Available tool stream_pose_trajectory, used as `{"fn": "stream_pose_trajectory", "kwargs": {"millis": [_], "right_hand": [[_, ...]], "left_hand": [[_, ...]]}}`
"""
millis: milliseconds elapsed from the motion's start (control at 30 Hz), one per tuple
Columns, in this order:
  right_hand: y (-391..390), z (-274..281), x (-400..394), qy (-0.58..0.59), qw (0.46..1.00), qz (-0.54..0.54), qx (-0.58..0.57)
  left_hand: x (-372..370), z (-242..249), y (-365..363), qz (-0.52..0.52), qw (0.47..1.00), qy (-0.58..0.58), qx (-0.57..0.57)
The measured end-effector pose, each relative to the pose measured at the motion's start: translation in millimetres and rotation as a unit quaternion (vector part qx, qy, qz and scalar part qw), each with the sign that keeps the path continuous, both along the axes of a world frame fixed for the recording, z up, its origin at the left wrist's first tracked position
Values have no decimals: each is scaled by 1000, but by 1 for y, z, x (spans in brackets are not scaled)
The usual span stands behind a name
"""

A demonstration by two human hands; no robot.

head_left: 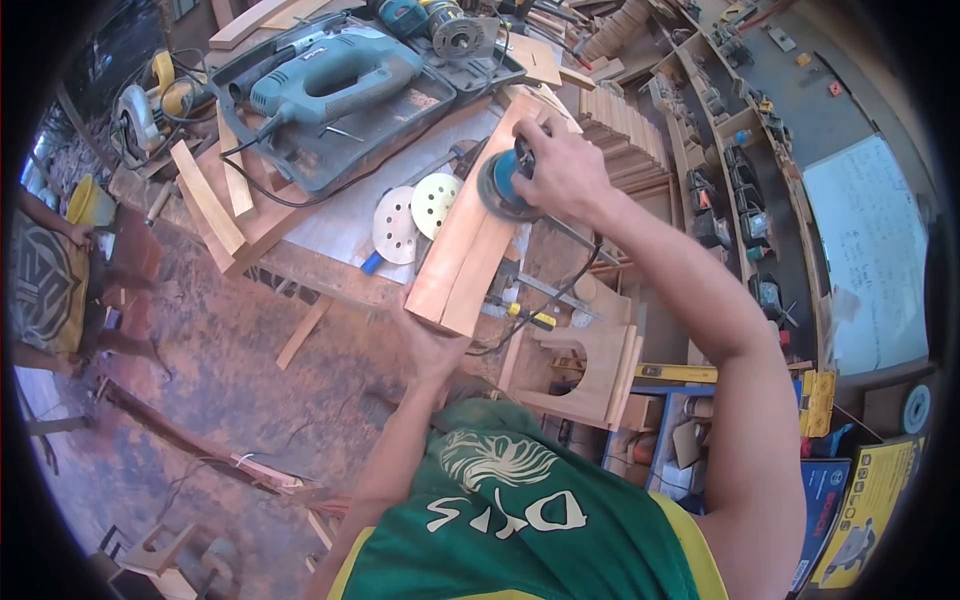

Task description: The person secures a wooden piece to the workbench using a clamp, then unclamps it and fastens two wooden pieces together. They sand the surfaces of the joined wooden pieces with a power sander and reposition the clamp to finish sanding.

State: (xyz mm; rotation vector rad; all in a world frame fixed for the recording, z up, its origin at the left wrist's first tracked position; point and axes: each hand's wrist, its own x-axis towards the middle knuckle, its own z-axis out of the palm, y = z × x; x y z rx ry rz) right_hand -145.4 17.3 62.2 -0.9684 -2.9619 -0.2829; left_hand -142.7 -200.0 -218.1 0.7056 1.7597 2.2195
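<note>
My right hand (pixel 562 170) is wrapped over the top of a teal and black orbital sander (pixel 505 188). The sander's round pad rests on the upper face of a long wooden piece (pixel 470 250), made of two boards side by side. Under the near end of that piece, my left hand (pixel 432 338) grips it from below, its fingers partly hidden by the wood. Two round sanding discs with holes, one white (pixel 396 225) and one pale yellow (pixel 436 205), lie on the bench just left of the wood. The sander's black cord (pixel 565 290) loops down on the right.
A jigsaw (pixel 335 78) lies in an open case (pixel 300 165) at the back left. Wooden strips (pixel 215 205) jut over the bench's left edge. Stacked wood slats (pixel 620 130) and tool shelves (pixel 745 190) stand right. Another person (pixel 50 280) is at the far left.
</note>
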Motion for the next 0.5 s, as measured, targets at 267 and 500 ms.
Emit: {"fn": "stream_pose_trajectory", "kwargs": {"millis": [267, 500], "right_hand": [[-2, 0, 1, -16, 1000, 9, -7], [16, 5, -4, -5, 1000, -24, 6]], "left_hand": [[0, -19, 6, 25, 999, 40, 3], [0, -14, -2, -9, 1000, 11, -11]]}}
